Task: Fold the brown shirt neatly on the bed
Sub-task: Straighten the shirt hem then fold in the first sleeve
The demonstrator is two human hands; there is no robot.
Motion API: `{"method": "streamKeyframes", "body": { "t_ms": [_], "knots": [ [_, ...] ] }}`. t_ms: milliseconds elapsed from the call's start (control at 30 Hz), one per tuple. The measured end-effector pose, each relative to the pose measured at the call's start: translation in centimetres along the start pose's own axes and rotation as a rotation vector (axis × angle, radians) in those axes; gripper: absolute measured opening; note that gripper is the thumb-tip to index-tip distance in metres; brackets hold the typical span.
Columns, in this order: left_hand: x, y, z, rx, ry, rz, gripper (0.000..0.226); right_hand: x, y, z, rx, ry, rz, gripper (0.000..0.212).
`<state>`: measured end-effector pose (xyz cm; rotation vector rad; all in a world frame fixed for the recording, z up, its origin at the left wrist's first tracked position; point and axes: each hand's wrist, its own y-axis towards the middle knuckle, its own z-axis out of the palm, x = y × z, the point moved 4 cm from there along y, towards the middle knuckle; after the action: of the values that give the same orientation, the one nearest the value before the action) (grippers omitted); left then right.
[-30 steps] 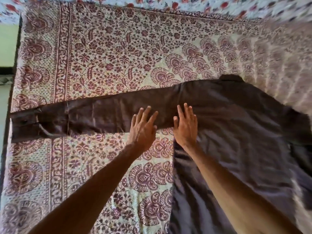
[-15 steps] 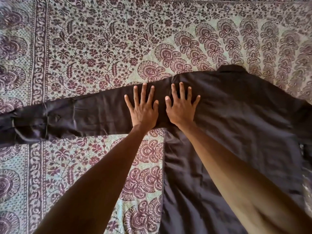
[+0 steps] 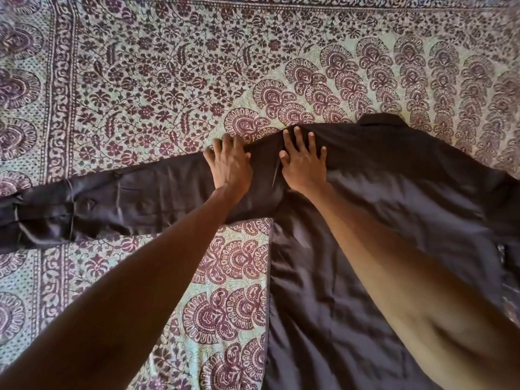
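The brown shirt (image 3: 394, 209) lies flat on the bed, collar (image 3: 380, 119) away from me, with its long left sleeve (image 3: 118, 201) stretched out to the left edge of view. My left hand (image 3: 230, 167) rests on the sleeve just left of the shoulder seam, its fingertips curled over the sleeve's far edge. My right hand (image 3: 305, 161) presses flat on the shoulder right beside it, fingers apart. The shirt's right side runs out of view.
A patterned maroon and pale green bedsheet (image 3: 168, 80) covers the whole bed under the shirt. The shirt's left side edge (image 3: 271, 277) runs straight toward me. My forearms cross the lower half of the view.
Both hands have slid away from me, up to the sleeve's far edge at the shoulder. My left fingers, spread flat before, now curl over that edge.
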<state>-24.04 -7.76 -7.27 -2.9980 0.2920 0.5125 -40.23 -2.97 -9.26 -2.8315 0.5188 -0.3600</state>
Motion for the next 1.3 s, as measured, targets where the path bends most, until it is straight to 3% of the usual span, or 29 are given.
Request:
{"method": "streamKeyframes", "body": {
  "t_ms": [133,300,467,633,800,867,933,1000,1167,1300],
  "knots": [
    [0.4,2.6,-0.5,0.016,-0.058,-0.026,0.023,0.1,0.1,0.2,0.009,0.007,0.013,0.056],
    [0.4,1.5,-0.9,-0.041,0.025,0.005,0.044,0.0,0.5,0.7,-0.006,-0.011,0.011,0.061],
    [0.6,-4.7,1.6,0.064,0.001,0.273,0.052,2.3,-1.5,0.7,-0.245,0.015,0.022,0.055],
    [6.6,-6.5,1.2,0.031,0.106,0.117,0.058,4.5,-4.0,3.4,-0.217,-0.046,-0.097,0.06],
    [16.5,-5.8,-2.0,-0.01,0.098,-0.279,0.066,5.9,-4.2,3.4,-0.221,-0.112,0.004,0.058],
    [16.2,-6.0,-2.4,-0.001,0.108,-0.255,0.064,10.3,-4.8,3.8,-0.183,-0.077,-0.116,0.058],
    [14.5,-6.7,-1.9,0.047,0.133,-0.019,0.058,15.2,-5.8,5.3,-0.116,-0.074,-0.275,0.059],
    [15.6,-7.6,-2.3,0.065,0.16,0.107,0.054,18.1,-6.3,6.4,-0.119,-0.077,-0.274,0.059],
    [28.7,-8.8,-7.0,-0.057,0.229,-0.206,0.053,18.4,-6.3,7.0,-0.146,-0.113,-0.197,0.058],
    [33.8,-9.2,-9.4,-0.038,0.177,-0.25,0.053,22.2,-7.9,7.7,-0.08,-0.132,-0.25,0.059]
  ]
}}
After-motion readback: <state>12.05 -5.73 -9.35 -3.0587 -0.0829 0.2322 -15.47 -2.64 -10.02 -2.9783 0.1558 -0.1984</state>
